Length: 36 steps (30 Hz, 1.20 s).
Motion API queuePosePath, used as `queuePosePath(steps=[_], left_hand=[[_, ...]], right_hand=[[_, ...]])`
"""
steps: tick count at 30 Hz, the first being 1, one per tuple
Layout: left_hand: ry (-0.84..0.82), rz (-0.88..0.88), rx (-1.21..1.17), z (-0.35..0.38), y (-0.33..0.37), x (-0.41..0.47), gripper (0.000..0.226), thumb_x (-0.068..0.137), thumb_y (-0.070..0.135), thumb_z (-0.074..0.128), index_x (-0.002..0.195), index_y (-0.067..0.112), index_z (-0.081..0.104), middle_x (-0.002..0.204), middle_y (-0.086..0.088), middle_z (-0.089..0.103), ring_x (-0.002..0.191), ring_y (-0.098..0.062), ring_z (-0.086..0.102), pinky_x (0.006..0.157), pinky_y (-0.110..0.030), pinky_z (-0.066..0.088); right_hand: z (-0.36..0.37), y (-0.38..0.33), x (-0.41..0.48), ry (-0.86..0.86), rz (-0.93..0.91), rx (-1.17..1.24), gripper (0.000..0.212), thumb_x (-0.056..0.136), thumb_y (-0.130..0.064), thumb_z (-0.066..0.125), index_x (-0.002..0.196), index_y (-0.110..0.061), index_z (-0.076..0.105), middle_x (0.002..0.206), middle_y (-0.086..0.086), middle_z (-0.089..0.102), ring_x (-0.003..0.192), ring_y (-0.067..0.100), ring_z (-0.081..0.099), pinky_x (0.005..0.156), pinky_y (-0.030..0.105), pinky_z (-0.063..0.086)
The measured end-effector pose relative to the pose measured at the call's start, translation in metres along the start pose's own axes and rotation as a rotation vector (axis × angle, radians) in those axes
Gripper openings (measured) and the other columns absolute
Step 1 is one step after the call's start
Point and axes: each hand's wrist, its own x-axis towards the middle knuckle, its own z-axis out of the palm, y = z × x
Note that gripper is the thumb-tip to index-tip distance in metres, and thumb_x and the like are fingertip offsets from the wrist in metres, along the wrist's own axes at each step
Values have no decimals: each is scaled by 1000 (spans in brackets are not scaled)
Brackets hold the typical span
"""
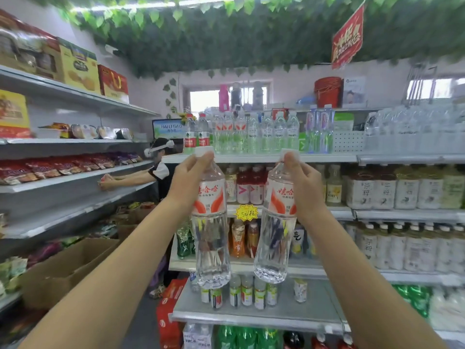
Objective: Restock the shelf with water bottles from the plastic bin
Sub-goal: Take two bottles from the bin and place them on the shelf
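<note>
I hold two clear water bottles with red-and-white labels up in front of the drinks shelving. My left hand (190,173) grips the neck of the left bottle (210,238) just under its white cap. My right hand (303,180) grips the neck of the right bottle (276,230) the same way. Both bottles hang upright below the edge of the top shelf (251,158), where matching water bottles (227,133) stand in a row. The plastic bin is out of view.
Lower shelves hold tea and juice bottles (382,191). A person (161,170) wearing a headset reaches onto the snack shelves (75,173) on the left. An open cardboard box (68,270) sits at lower left. Leaf garlands hang overhead.
</note>
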Motion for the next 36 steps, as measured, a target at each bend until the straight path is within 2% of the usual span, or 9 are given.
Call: queuePosePath(steps=[3,7,14,18,21,24,27,30,36], left_hand=[[-45,31,-22,-15,1,12,23,91,44,49,88,22,55,91,-6,61,76,-22,62,76,-37,49],[-59,26,-33,-30,-12,45,35,88,49,52,99,16,59,96,-12,65,84,-32,65,78,-43,49],[-70,20,-101,-36,-58,122,61,63,62,64,103,16,63,106,-16,68,96,-40,65,93,-58,46],[-84,47,-30,-21,-81,179,62,69,62,61,107,13,61,106,-17,67,89,-38,67,89,-54,51],[-60,70,-3,-9,-96,225,37,85,52,54,100,19,60,97,-13,67,76,-27,67,73,-40,53],[-11,104,-1,-6,-111,260,38,84,55,52,99,21,60,93,-8,66,78,-25,67,75,-40,52],[-24,93,-43,-8,-116,284,43,75,57,56,95,19,60,86,-10,65,76,-29,66,82,-47,51],[-14,106,-54,-12,-119,311,41,71,56,57,89,19,60,85,-10,64,80,-33,64,87,-52,49],[-47,153,-100,-20,-122,362,36,87,50,51,88,14,58,77,-6,61,71,-27,61,77,-42,48]], right_hand=[[20,5,8,0,31,4,67,66,-74,54,94,-14,67,82,0,65,85,27,61,88,51,47],[43,17,31,7,26,4,51,68,-67,53,82,-19,66,83,4,67,86,29,62,91,49,48],[78,66,101,-65,19,102,77,59,-75,64,108,-15,65,113,12,67,103,32,62,100,54,43],[91,101,156,-85,6,107,98,53,-76,63,120,-5,60,110,13,67,95,30,64,85,42,53],[100,126,205,-103,-5,134,70,69,-63,61,112,-7,63,96,8,67,80,25,65,71,35,52],[109,141,242,-91,-80,80,40,86,-47,56,94,-9,65,78,6,62,69,23,61,62,30,48],[119,152,266,-104,-105,59,32,88,-45,55,79,-15,62,72,7,59,67,24,59,65,33,47],[130,158,289,-119,-114,91,27,88,-47,53,82,-22,62,76,-3,62,72,18,62,69,32,50],[156,160,332,-110,-181,98,33,80,-59,56,78,-26,62,71,-5,60,72,22,59,69,37,46]])
